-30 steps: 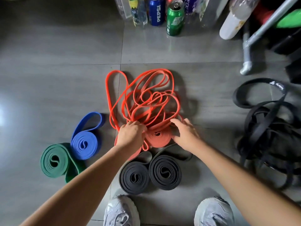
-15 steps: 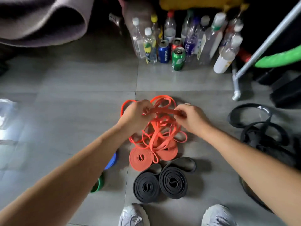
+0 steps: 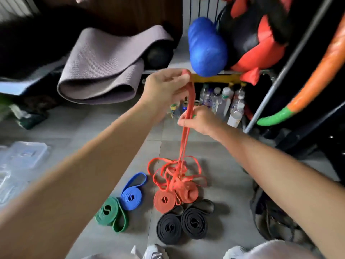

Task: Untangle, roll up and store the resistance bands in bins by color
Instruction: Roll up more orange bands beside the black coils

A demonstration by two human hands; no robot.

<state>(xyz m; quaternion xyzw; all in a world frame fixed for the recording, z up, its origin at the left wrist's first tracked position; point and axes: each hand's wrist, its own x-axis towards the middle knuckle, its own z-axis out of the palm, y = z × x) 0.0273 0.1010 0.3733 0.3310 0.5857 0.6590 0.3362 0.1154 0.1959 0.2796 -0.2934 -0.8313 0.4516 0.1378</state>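
My left hand is raised high and pinches the top loop of a thin orange resistance band. A little lower, my right hand grips the same hanging strands. The band runs down to a tangled orange heap on the floor. Two rolled orange bands lie just below the heap. In front of them sit two rolled black bands. A rolled blue band and a rolled green band lie to the left.
A clear plastic bin stands at the far left. Bottles and cans line the back under a rack. A folded grey mat lies at the back left. A black band tangle is at the right. My shoes are at the bottom.
Both hands have risen from the floor heap, lifting one orange band so it hangs stretched above the tangle. The view has tilted upward.
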